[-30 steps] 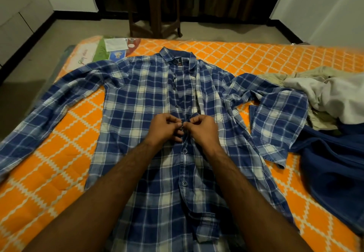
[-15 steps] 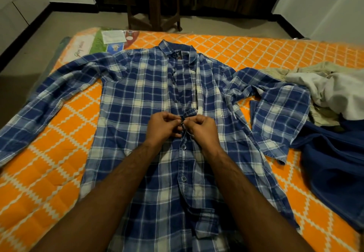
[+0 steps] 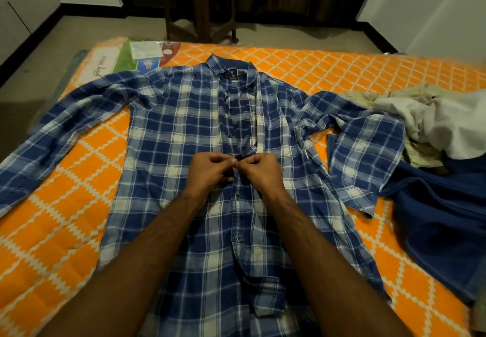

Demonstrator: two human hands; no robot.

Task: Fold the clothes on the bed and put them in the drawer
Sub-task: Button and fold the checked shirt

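Note:
A blue and white plaid shirt [image 3: 171,136] lies face up on the orange patterned bed [image 3: 60,231], sleeves spread to both sides. My left hand [image 3: 209,172] and my right hand [image 3: 260,172] meet at the middle of the button placket, each pinching an edge of the shirt front at a button. Below my hands the placket is buttoned; above them it gapes open up to the collar. At the right edge of the bed lie a dark blue garment [image 3: 441,221], a white garment [image 3: 452,123] and a beige one [image 3: 368,94] in a heap.
A dark brown stool [image 3: 202,5] stands on the floor beyond the bed. A plastic packet with papers [image 3: 144,52] lies at the bed's far left corner. White walls or cabinet fronts flank the room on both sides.
Both hands have moved slightly up the placket toward the collar, still pinching the shirt front. The view has shifted a little.

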